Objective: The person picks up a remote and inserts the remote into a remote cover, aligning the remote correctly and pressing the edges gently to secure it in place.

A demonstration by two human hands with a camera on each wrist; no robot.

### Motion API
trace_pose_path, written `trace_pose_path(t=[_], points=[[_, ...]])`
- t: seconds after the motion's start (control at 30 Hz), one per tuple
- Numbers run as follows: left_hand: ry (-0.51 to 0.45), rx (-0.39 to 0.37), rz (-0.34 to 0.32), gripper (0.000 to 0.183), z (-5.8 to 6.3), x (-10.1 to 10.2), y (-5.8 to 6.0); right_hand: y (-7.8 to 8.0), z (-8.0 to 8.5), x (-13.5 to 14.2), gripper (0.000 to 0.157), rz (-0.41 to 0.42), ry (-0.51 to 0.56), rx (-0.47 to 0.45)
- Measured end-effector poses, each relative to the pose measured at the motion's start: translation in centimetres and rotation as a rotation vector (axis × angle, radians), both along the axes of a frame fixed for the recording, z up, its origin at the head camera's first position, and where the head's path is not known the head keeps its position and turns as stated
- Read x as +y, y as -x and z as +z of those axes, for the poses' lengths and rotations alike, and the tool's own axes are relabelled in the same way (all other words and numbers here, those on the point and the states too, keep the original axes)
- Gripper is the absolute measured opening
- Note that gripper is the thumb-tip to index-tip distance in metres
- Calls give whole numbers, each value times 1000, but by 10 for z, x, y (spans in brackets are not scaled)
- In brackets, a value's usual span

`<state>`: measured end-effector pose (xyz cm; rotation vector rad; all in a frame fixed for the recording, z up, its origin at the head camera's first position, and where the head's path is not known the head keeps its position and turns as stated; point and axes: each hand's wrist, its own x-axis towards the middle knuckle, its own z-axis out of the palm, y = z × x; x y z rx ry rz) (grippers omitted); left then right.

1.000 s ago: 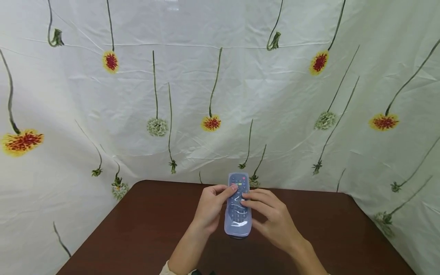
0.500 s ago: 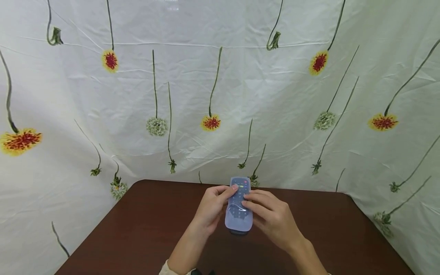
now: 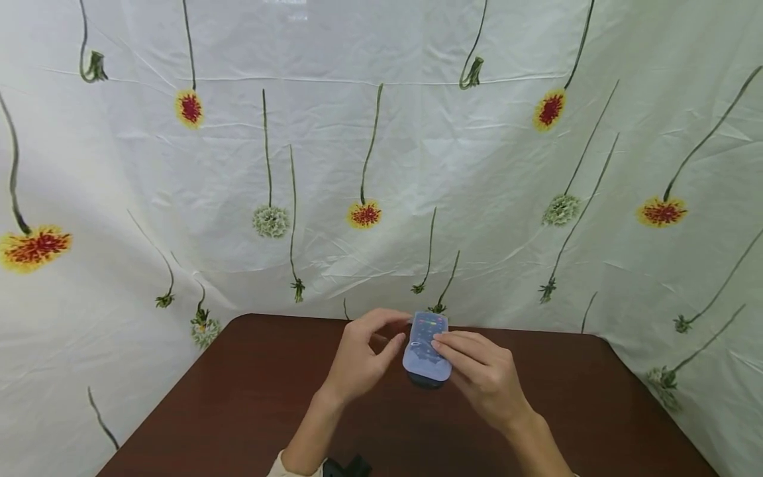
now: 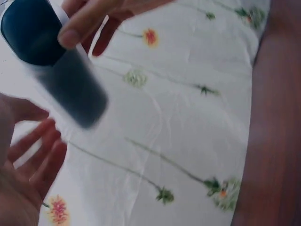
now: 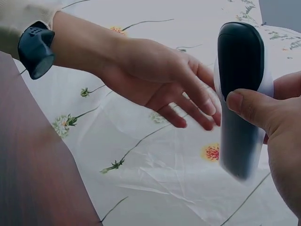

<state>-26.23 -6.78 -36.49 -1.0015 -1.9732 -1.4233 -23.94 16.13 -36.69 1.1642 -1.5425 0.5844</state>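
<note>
A dark remote control (image 3: 428, 381) sits in a translucent bluish cover (image 3: 424, 364). Coloured buttons show through the cover, and the remote's black end juts out on the near side. My right hand (image 3: 485, 374) pinches the covered remote from the right, fingers on the button face and thumb (image 5: 249, 106) on the underside. My left hand (image 3: 360, 361) is off the remote to its left, fingers and thumb spread apart, its fingertips near the cover's far left edge. In the left wrist view the remote's black end (image 4: 30, 30) is up close, above the left hand (image 4: 28, 174).
Beneath the hands is a dark brown table (image 3: 238, 397) with rounded far corners. A white cloth (image 3: 334, 146) printed with flowers hangs behind and around it. A black device (image 5: 36, 49) is strapped to the left wrist over a beige sleeve (image 5: 28, 14).
My left hand has let go of the remote and drawn left. My right hand has shifted the remote slightly right and tilted it, and more of its black end sticks out of the cover.
</note>
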Motion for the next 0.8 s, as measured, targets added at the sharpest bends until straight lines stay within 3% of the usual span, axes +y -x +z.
trace_pose_path(t=[0.07,0.13,0.27,0.37,0.6,0.8], points=[[52,137,-32,34,0,-1,2,1,0,1,26,4,-2,4],[80,221,-65,38,0,0,2,2,0,2,26,7,-4,4],[93,360,-70,38,0,3,3,2,0,2,27,16,-5,5],[78,422,-67,37,0,5,3,2,0,2,28,34,2,-2],[62,429,-93,36,1,6,3,1,-1,0,31,51,66,-46],[71,392,-123,29,0,6,3,0,-3,-1,31,81,136,-140]])
